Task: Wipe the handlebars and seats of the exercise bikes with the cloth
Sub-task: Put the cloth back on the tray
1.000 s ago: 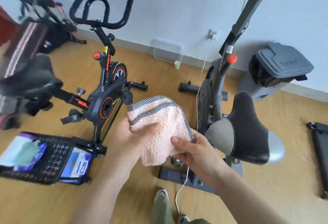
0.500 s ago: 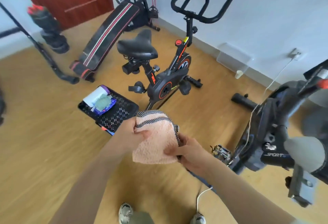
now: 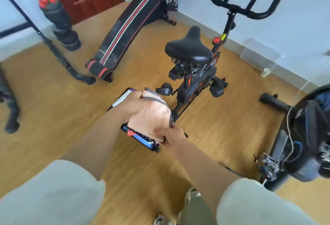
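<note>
A pink cloth (image 3: pixel 151 116) with a black-and-white checked edge is held in front of me between both hands. My left hand (image 3: pixel 131 102) grips its upper left part. My right hand (image 3: pixel 170 135) pinches its lower right corner. Ahead stands a black and orange exercise bike with a black seat (image 3: pixel 189 48) and black looped handlebars (image 3: pixel 237 7) near the wall. The hands are short of that seat. A second, darker bike (image 3: pixel 307 139) is cut off at the right edge; its seat and handlebars are out of view.
A black mesh tray (image 3: pixel 142 140) with small packs lies on the wooden floor under the cloth. A sit-up bench (image 3: pixel 125 33), a black stand (image 3: pixel 60 26) and a slanted bar (image 3: pixel 46 35) stand at the left. A clear box (image 3: pixel 259 55) sits by the wall.
The view has swung left and closer to the black and orange bike. The second bike has slid toward the right edge. Both hands still hold the cloth, now carried further forward.
</note>
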